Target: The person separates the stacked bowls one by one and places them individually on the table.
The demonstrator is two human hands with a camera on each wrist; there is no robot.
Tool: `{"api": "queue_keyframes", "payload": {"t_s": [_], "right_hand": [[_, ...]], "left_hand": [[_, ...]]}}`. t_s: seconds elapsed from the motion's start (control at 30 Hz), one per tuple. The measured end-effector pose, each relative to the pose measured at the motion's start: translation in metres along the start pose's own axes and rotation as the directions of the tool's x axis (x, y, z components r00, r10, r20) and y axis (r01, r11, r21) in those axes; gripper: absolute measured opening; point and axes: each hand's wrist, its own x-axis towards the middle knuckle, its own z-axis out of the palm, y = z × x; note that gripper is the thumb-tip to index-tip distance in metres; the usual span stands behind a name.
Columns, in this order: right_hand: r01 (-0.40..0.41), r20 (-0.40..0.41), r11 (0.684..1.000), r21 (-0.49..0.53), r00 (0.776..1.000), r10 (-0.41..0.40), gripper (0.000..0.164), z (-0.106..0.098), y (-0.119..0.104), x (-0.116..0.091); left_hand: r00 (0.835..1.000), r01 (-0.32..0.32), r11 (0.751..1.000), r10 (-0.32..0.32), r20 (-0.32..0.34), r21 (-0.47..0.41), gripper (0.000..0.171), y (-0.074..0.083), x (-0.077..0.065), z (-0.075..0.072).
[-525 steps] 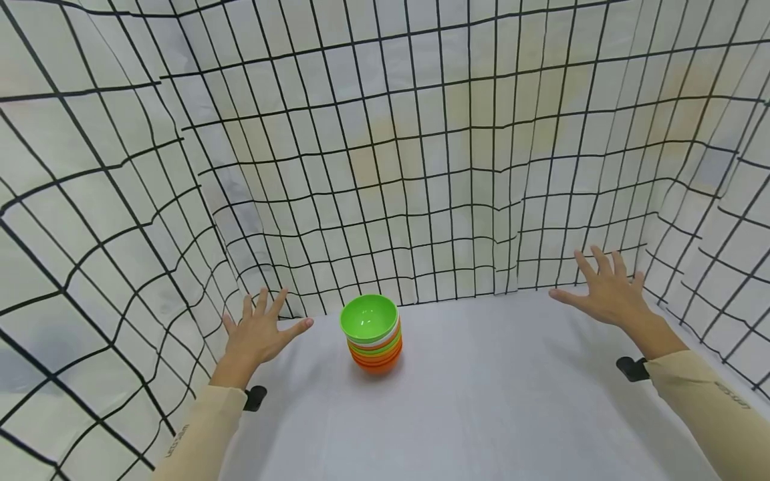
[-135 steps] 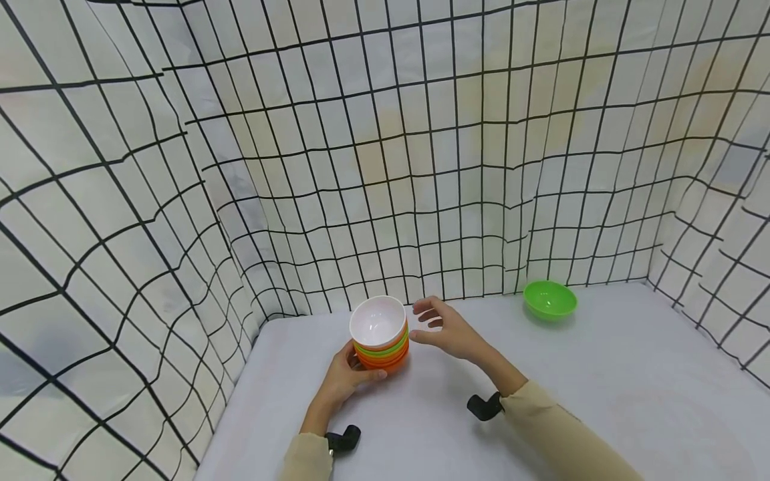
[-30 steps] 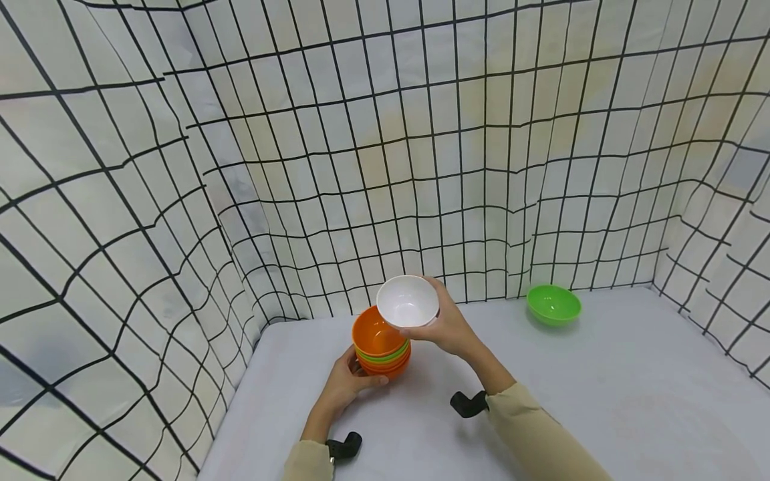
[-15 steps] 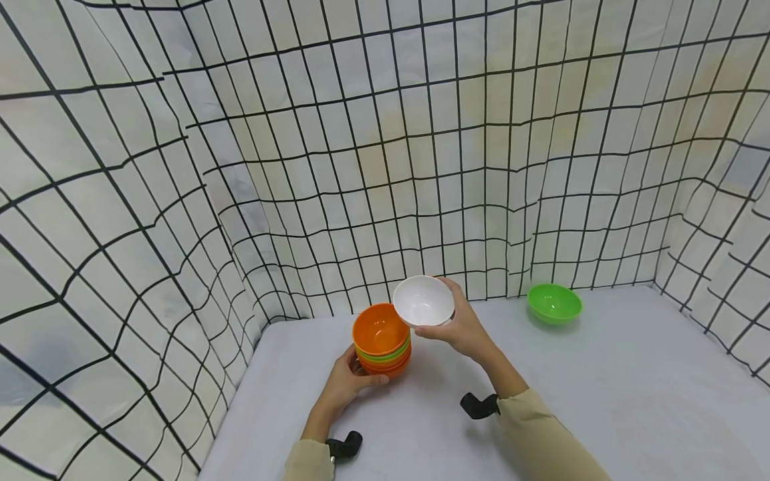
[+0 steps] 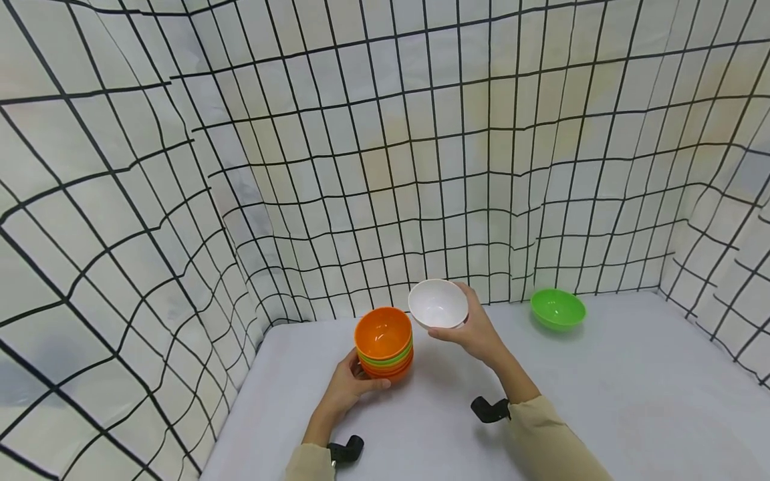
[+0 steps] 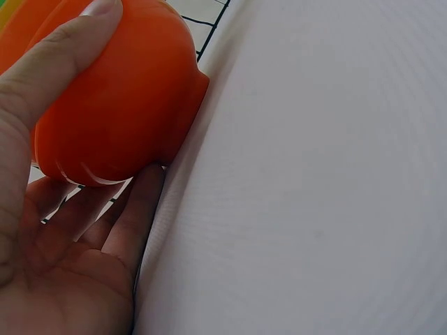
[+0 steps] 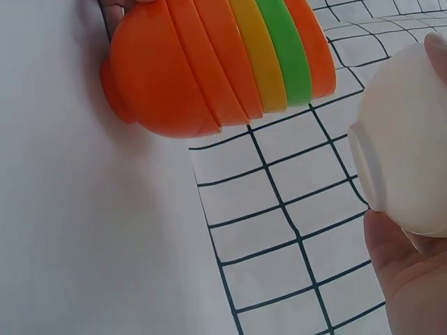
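A stack of nested bowls (image 5: 385, 337) stands on the white table, orange on top, with green, yellow and more orange ones beneath. My left hand (image 5: 349, 387) holds the stack low on its left side, the thumb across the front and the fingers behind. In the left wrist view that thumb lies on the lowest orange bowl (image 6: 126, 98). My right hand (image 5: 478, 331) grips a white bowl (image 5: 438, 304) by its right side, raised beside the stack and tilted toward me. The right wrist view shows the white bowl (image 7: 405, 146) off the table, apart from the stack.
A single green bowl (image 5: 558, 309) sits upright at the back right of the table (image 5: 625, 387). White sheeting with a black grid (image 5: 373, 200) rises behind the table and along both sides.
Earlier the green bowl went from the stack's top to the back right. Over the last second my right hand has moved the white bowl rightward, away from the stack; my left hand stays put.
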Motion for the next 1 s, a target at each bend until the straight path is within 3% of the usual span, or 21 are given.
{"api": "queue_keyframes", "payload": {"t_s": [1.0], "right_hand": [[-0.114,-0.144,0.990,-0.086,0.985,0.100,0.118,-0.049,0.037,0.003]], "left_hand": [[0.999,0.033,0.999,-0.033,0.001,-0.018,0.089,0.004,-0.001,0.000]]}}
